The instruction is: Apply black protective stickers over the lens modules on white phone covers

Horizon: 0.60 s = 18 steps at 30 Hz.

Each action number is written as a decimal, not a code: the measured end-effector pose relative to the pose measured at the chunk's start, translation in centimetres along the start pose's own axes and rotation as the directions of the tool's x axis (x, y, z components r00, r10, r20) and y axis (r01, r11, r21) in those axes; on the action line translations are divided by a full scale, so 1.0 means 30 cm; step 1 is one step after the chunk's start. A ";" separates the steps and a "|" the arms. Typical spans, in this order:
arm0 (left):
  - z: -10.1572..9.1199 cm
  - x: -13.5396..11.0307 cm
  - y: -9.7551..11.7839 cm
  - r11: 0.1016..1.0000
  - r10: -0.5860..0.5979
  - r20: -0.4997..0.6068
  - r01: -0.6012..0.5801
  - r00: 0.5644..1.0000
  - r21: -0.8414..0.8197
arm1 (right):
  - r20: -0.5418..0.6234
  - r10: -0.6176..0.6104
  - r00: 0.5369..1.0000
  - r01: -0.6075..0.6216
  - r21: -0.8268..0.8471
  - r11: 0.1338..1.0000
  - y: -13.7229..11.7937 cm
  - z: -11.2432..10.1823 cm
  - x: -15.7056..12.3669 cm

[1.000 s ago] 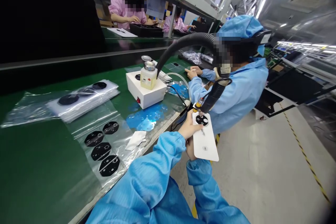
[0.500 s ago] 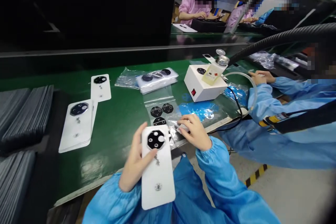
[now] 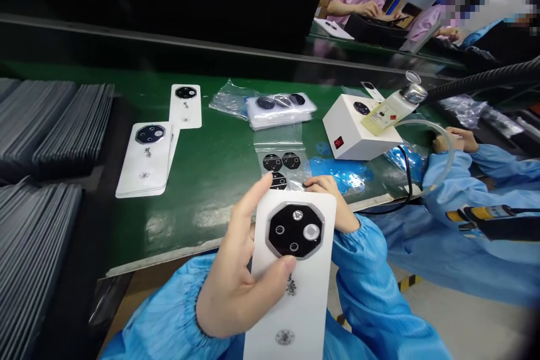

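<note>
My left hand (image 3: pixel 238 287) grips a white phone back cover (image 3: pixel 295 281) close below the camera, thumb on its front just under the black octagonal camera ring, index finger along its left edge. My right hand (image 3: pixel 333 202) is largely hidden behind the cover's top; its fingers rest on the clear sheet of black octagonal lens pieces (image 3: pixel 280 166) at the front of the green belt (image 3: pixel 211 169). What those fingers hold, if anything, is hidden.
Two more white covers (image 3: pixel 147 157) (image 3: pixel 185 104) lie on the belt at left, beside grey stacked trays (image 3: pixel 46 118). A bagged pack of covers (image 3: pixel 280 107), a white box with a red switch (image 3: pixel 358 129) and a black hose (image 3: pixel 481 79) stand to the right. A person in blue (image 3: pixel 476 191) works alongside.
The view swung left from the neighbour's station to the belt. My left hand has lifted the white cover nearer the camera. My right hand reached to the lens sheet and stays there.
</note>
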<state>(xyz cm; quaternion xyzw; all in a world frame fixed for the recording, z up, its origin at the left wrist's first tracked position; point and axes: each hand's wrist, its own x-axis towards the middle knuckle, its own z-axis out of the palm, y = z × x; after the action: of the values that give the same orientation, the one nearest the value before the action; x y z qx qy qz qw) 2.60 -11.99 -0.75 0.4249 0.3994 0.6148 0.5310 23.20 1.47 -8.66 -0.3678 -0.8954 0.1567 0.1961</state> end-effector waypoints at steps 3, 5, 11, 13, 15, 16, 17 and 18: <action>-0.005 0.005 0.023 0.998 -0.043 0.017 0.044 0.999 -0.040 | -0.012 0.013 1.000 -0.013 0.018 1.000 0.000 0.006 0.002; -0.007 0.008 0.033 0.997 -0.063 0.016 0.064 0.998 -0.047 | -0.020 0.022 1.000 -0.021 0.033 0.999 -0.001 0.005 0.002; -0.002 0.016 0.036 0.994 -0.089 0.014 0.090 0.996 -0.056 | -0.047 0.051 0.998 -0.048 0.073 0.996 -0.008 0.005 0.002; -0.003 0.019 0.033 0.996 -0.076 0.015 0.077 0.997 -0.047 | -0.050 0.057 0.997 -0.053 0.082 0.995 -0.008 0.006 0.002; -0.006 0.023 0.030 0.998 -0.054 0.019 0.054 0.998 -0.016 | -0.053 0.061 0.997 -0.056 0.089 0.994 -0.006 0.007 0.002; -0.009 0.024 0.029 0.999 -0.037 0.016 0.037 0.999 0.013 | -0.054 0.063 0.997 -0.058 0.092 0.994 -0.004 0.008 0.001; -0.011 0.024 0.027 0.999 -0.017 0.011 0.017 1.000 0.050 | -0.054 0.065 0.996 -0.059 0.095 0.994 -0.003 0.009 0.001; -0.014 0.024 0.025 0.996 0.002 0.005 -0.003 1.000 0.091 | -0.053 0.066 0.996 -0.060 0.097 0.993 -0.001 0.010 0.000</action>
<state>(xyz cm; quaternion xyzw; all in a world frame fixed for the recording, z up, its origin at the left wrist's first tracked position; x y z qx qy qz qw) 1.92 -11.37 -0.09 0.4505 0.4251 0.5957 0.5114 23.04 1.41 -8.91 -0.3903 -0.8689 0.1950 0.2337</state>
